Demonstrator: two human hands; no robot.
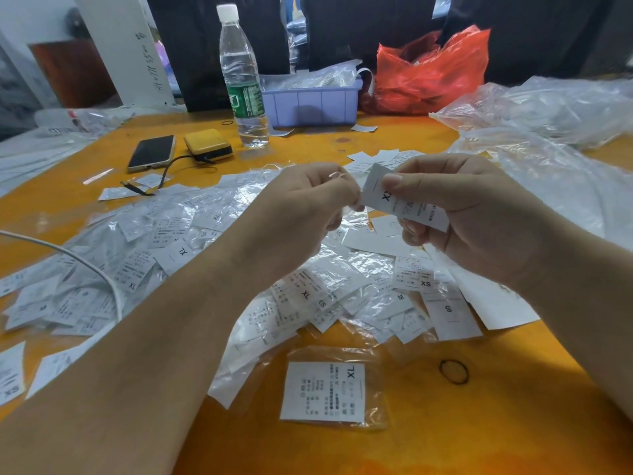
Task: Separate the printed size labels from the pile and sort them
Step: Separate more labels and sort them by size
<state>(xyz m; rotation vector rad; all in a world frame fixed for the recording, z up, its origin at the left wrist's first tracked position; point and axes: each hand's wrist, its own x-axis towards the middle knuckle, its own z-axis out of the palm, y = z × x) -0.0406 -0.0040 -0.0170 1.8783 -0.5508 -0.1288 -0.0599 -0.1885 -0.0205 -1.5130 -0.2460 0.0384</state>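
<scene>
My right hand (479, 214) has its grip pinched on a white size label (404, 200), thumb on top, held up over the pile of labels (239, 269) spread across the middle of the orange table (445, 423). My left hand (305, 207) is curled with fingertips nipping the label's left edge, I think around its clear sleeve. One bagged XL label (323, 392) sits alone on the near side, with a black rubber band (454, 371) just right of it.
</scene>
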